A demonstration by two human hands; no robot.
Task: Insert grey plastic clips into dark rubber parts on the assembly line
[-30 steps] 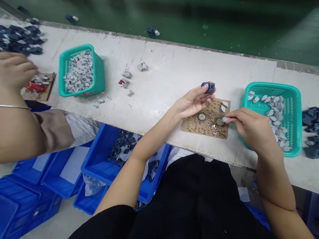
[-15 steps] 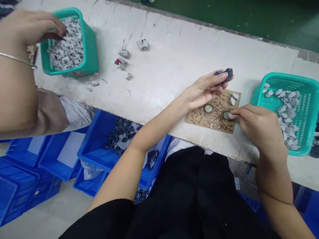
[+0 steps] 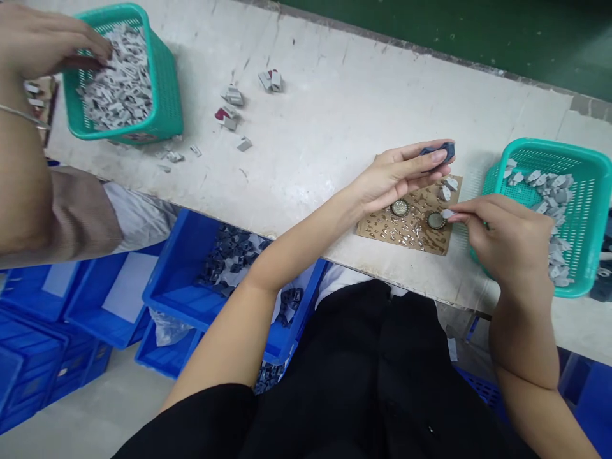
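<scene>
My left hand (image 3: 399, 171) is closed around a dark blue plastic part (image 3: 442, 153), held above a brown cardboard sheet (image 3: 377, 231). Between the thumb and fingers of my right hand (image 3: 509, 239) is a small light grey piece (image 3: 447, 214), just over the edge of a bottle-cap-like dish (image 3: 435, 220). A second such dish (image 3: 399, 208) sits on the cardboard, partly beside my left wrist. Shiny smears cover the sheet. Grey pieces (image 3: 447, 189) lie at its far right corner. My right hand partly hides a green basket (image 3: 586, 255) holding similar grey pieces.
At the left, another person's hand (image 3: 52, 41) reaches into a green basket (image 3: 167, 95) full of grey pieces. Several loose grey pieces (image 3: 233, 95) lie on the white table (image 3: 335, 115). Below its near edge are blue bins (image 3: 176, 280), one with dark parts.
My right hand has lifted the small grey piece from inside the dish to its far right rim. My left hand has turned slightly and shifted right with the blue part.
</scene>
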